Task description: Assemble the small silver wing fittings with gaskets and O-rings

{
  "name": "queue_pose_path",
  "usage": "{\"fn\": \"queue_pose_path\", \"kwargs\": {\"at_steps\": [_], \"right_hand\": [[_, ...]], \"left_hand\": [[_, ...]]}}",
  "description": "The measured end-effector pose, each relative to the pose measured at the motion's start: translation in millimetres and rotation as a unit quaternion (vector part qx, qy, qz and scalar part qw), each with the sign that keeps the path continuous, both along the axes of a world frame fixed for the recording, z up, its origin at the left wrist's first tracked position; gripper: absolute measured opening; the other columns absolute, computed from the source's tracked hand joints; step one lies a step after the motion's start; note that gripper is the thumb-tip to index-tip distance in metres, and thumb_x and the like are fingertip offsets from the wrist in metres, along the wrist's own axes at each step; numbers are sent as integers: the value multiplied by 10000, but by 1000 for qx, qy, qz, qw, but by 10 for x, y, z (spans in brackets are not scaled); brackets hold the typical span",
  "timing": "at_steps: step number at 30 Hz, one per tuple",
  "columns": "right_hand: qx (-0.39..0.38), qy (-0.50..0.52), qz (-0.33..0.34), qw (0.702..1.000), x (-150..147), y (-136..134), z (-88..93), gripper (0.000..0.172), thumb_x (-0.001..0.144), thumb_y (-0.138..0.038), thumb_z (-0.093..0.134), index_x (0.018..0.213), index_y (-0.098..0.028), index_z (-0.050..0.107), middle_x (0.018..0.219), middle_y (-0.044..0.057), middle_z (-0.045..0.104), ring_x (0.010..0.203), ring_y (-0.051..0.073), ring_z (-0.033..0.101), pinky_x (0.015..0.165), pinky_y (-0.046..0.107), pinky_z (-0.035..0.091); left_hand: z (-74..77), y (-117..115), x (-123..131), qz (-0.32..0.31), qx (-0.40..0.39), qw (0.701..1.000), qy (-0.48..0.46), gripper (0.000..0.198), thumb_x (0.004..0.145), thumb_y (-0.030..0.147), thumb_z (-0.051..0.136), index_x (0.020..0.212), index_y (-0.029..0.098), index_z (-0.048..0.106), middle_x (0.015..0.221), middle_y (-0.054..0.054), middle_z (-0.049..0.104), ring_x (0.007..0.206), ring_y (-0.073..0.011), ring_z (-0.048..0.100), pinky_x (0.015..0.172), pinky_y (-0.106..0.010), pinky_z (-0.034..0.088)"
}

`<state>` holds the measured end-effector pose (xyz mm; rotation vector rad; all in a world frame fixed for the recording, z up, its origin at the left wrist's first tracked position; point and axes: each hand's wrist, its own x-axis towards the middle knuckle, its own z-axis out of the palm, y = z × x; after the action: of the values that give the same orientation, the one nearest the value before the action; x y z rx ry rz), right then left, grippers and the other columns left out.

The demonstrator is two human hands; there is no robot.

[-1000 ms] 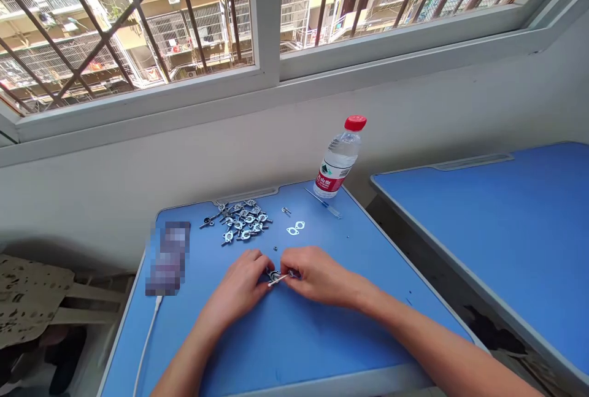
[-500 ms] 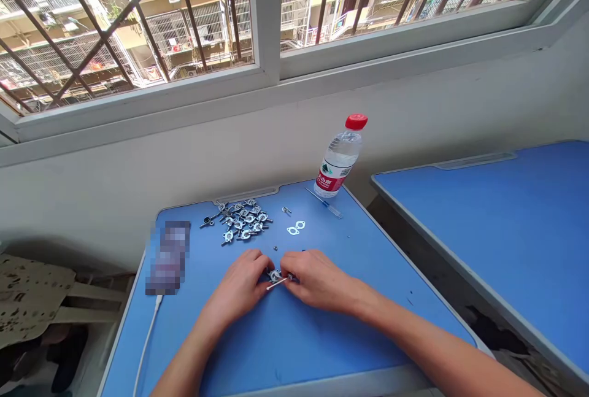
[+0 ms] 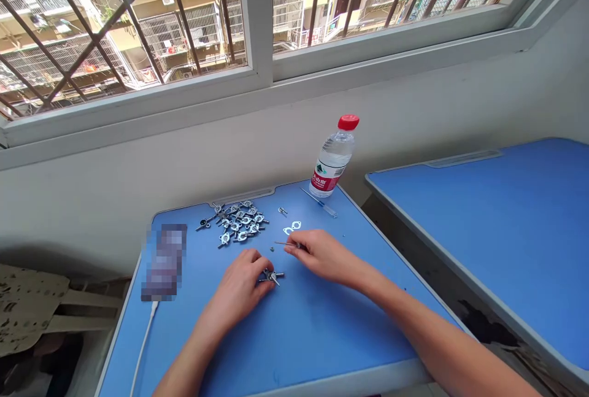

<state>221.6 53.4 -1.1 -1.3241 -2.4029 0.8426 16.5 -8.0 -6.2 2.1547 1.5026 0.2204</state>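
Note:
My left hand pinches a small silver metal part against the blue table. To its right and farther back, my right hand grips a thin rod-like tool pointing left. Near the tool's tip lies a tiny dark piece. Two flat metal plates lie just beyond my right hand, partly behind it. A pile of similar silver metal parts sits toward the back left, with one small separate part to its right.
A water bottle with a red cap stands at the back edge, beside a blue-and-clear pen. A blurred phone-like object with a white cable lies at the left. Another blue table stands across a gap on the right.
My right hand has moved back from the metal part, away from my left hand, taking the thin tool along. My left hand stays on the part. The camera view has shifted slightly.

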Motion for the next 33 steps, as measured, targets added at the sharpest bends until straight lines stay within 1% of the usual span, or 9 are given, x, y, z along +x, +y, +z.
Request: {"fn": "queue_pose_path", "kwargs": {"at_steps": [3,5,8,11,15,24,29,31,33], "right_hand": [[19,-22,-47,998,146,168,4,257,955,-241,443,777,-200,624,657,9,614,605,158,516,545,251,293],[21,-35,-66,997,250,253,16,268,958,-211,403,872,-210,657,756,28,664,694,180,575,586,253,334],[5,-70,-32,997,347,295,42,268,934,-153,414,906,-206,675,935,54,687,846,204,613,680,261,383],[-7,-96,18,995,332,253,46,142,869,-160,554,919,-205,679,988,56,673,862,210,610,683,262,387],[-6,-113,43,993,227,195,5,149,800,-138,646,931,-200,678,960,56,675,815,208,609,612,256,352],[-24,-103,15,994,165,219,-38,121,812,-101,599,767,-192,664,792,32,683,723,179,597,543,243,304],[-79,16,5,997,79,96,17,152,833,-134,576,751,-176,697,746,18,687,671,148,587,568,223,373],[-95,61,28,993,20,1,33,152,826,-135,586,740,-168,707,735,11,692,701,143,590,603,217,388],[-117,69,64,989,-39,-99,35,136,825,-145,603,766,-167,724,702,0,687,661,131,571,582,212,369]], "left_hand": [[14,5,17,-3,-6,1000,-1,121,901,204,590,1007,244,632,1038,-37,589,976,-217,556,821,-319,441],[16,6,14,-5,-12,1000,-3,123,904,196,580,1001,243,640,1033,-37,589,969,-215,560,812,-317,442],[5,9,-4,-10,-10,1000,-13,148,908,176,561,1004,250,645,1025,-31,584,952,-207,565,805,-314,441],[-4,16,-24,-12,-10,1000,-21,172,904,165,549,1013,256,647,1023,-26,581,948,-203,567,806,-312,440],[9,27,-38,-9,-16,1000,-17,174,903,178,546,1019,256,651,1036,-32,589,963,-210,564,807,-314,440],[2,41,-45,-11,-21,1000,-16,174,895,174,553,1016,252,652,1036,-35,602,970,-213,569,806,-313,440],[-1,34,-56,-10,-20,999,-26,187,885,159,561,1018,251,654,1035,-28,613,975,-211,574,810,-306,443],[-5,29,-58,-8,-17,999,-31,185,877,144,571,1006,244,658,1019,-25,618,965,-206,576,798,-297,441],[-10,25,-58,-8,-12,999,-32,162,878,145,579,984,235,661,996,-24,622,951,-202,577,781,-288,437]]}}
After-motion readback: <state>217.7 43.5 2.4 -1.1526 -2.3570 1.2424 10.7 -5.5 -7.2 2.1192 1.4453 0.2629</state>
